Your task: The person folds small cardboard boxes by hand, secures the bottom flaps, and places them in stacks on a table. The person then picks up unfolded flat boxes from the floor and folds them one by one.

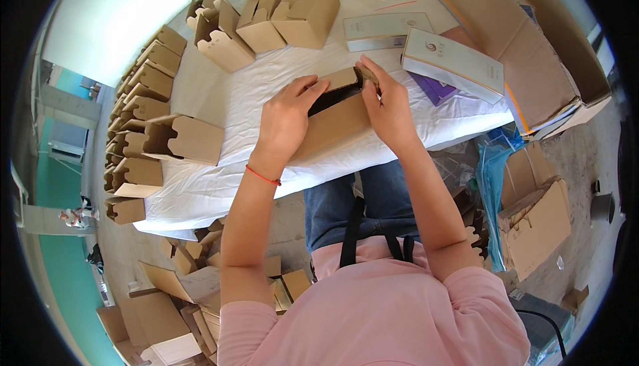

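- Shadow darkens the inside of the brown carton (pixel 336 131), so whatever lies in it cannot be made out; the left hand and wrist cover part of its left end.
- A purple item (pixel 432 90) is mostly hidden beneath a pale grey box (pixel 452 63); a second pale box (pixel 369 26) lies just beyond, partly overlapped by the first.
- Discarded cardboard boxes (pixel 153 313) at lower left overlap too much to count, some cut off by the dark rim.
- Open cartons with notched flaps (pixel 153 83) stand in a close row along the table's left side, their insides too shaded to read; one open carton (pixel 194 139) stands out toward the middle.
- At the far edge, two cartons (pixel 309 9) have their top flaps folded over, beside two open ones.
- The brown carton sits on the white cloth (pixel 200 93) at the near edge, in front of the person.
- The left hand (pixel 286 114) grasps the carton's left end, fingers half curled, thumb reaching toward the far flap.
- The right hand (pixel 387 105) grips the right end flap between thumb and fingers.
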Demonstrator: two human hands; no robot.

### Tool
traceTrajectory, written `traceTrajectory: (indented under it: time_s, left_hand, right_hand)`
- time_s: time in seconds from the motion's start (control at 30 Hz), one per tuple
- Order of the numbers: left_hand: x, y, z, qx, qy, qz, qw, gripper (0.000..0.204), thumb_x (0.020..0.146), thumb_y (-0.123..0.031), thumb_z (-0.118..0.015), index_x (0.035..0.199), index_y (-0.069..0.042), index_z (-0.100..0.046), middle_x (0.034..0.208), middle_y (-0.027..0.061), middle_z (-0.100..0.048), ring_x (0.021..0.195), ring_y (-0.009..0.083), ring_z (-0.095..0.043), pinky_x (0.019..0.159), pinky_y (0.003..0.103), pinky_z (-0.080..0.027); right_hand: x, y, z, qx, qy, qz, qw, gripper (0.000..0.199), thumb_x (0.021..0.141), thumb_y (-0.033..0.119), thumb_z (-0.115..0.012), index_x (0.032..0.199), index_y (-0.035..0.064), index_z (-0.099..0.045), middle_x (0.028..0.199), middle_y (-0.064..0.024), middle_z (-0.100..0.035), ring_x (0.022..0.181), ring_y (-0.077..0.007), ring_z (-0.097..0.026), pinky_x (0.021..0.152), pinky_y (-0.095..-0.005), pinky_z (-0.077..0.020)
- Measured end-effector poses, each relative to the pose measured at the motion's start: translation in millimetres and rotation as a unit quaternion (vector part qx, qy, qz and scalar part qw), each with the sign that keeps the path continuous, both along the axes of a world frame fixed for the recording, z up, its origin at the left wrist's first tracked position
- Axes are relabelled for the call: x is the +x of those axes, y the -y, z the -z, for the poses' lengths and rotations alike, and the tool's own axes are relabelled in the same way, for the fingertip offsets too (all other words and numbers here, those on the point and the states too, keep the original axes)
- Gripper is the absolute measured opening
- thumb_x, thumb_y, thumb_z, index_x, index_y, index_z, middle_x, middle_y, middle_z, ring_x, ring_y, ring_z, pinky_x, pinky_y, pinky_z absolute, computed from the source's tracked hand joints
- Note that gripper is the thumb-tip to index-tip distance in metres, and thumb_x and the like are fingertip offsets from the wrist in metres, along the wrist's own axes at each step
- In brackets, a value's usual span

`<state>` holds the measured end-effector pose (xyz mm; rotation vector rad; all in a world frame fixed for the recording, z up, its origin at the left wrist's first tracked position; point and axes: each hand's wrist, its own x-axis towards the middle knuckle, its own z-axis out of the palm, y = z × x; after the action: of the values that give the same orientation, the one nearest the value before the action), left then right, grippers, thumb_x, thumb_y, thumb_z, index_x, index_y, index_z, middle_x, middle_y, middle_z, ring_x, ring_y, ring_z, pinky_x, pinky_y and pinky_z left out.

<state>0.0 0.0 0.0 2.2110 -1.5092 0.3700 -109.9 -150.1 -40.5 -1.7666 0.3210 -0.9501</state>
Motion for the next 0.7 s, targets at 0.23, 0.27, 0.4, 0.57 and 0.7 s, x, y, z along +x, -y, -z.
traceTrajectory:
  time_s: [0.23, 0.27, 0.4, 0.57, 0.7]
  left_hand:
    - [1.0, 8.0, 1.1, 0.029, 0.126, 0.056, 0.99, 0.032, 0.075, 0.003, -0.056, 0.102, -0.007, -0.07, 0.111, 0.0085, -0.061, 0.111, 0.0267, -0.058, 0.093, 0.038, -0.048]
    - [-1.5, 8.4, 1.3, 0.045, 0.129, 0.054, 0.989, 0.029, 0.076, 0.001, -0.057, 0.101, -0.007, -0.07, 0.11, 0.0089, -0.06, 0.111, 0.0258, -0.057, 0.094, 0.038, -0.047]
    - [1.2, 2.0, 0.3, 0.033, -0.037, 0.09, 0.995, 0.03, 0.082, -0.002, -0.054, 0.108, -0.007, -0.068, 0.119, 0.0118, -0.057, 0.115, 0.0291, -0.054, 0.098, 0.04, -0.044]
    - [11.5, -23.1, 0.3, -0.09, -0.164, 0.098, 0.978, 0.029, 0.094, -0.013, -0.049, 0.119, -0.007, -0.063, 0.126, 0.0133, -0.057, 0.119, 0.0306, -0.052, 0.107, 0.04, -0.036]
    - [14.0, -55.2, 10.2, -0.35, -0.335, -0.046, 0.873, 0.051, 0.103, -0.038, -0.032, 0.127, 0.001, -0.055, 0.13, 0.0145, -0.056, 0.124, 0.0266, -0.05, 0.113, 0.041, -0.026]
  right_hand:
    - [3.6, -2.2, 3.3, -0.018, -0.003, 0.013, 1.0, 0.037, 0.087, 0.0, -0.051, 0.123, -0.0079, -0.053, 0.115, -0.0281, -0.06, 0.106, -0.0399, -0.06, 0.091, -0.038, -0.0481]
    - [3.3, -2.3, 2.6, -0.016, -0.004, 0.011, 1.0, 0.036, 0.088, 0.001, -0.052, 0.123, -0.0079, -0.053, 0.116, -0.0282, -0.06, 0.106, -0.0399, -0.06, 0.091, -0.0379, -0.0478]
    - [-0.1, -3.4, 0.8, -0.052, -0.015, -0.033, 0.998, 0.038, 0.09, 0.01, -0.055, 0.125, -0.0063, -0.054, 0.13, -0.0281, -0.051, 0.116, -0.0406, -0.053, 0.098, -0.0395, -0.0429]
    - [3.7, 1.6, 7.5, -0.161, -0.063, -0.07, 0.982, 0.04, 0.093, 0.018, -0.056, 0.13, 0.0021, -0.054, 0.142, -0.0258, -0.04, 0.127, -0.0401, -0.042, 0.104, -0.0402, -0.0376]
    - [3.3, 2.8, 6.8, -0.078, -0.059, -0.102, 0.99, 0.042, 0.094, 0.022, -0.056, 0.133, 0.0069, -0.052, 0.145, -0.0226, -0.038, 0.133, -0.0348, -0.039, 0.106, -0.0382, -0.0353]
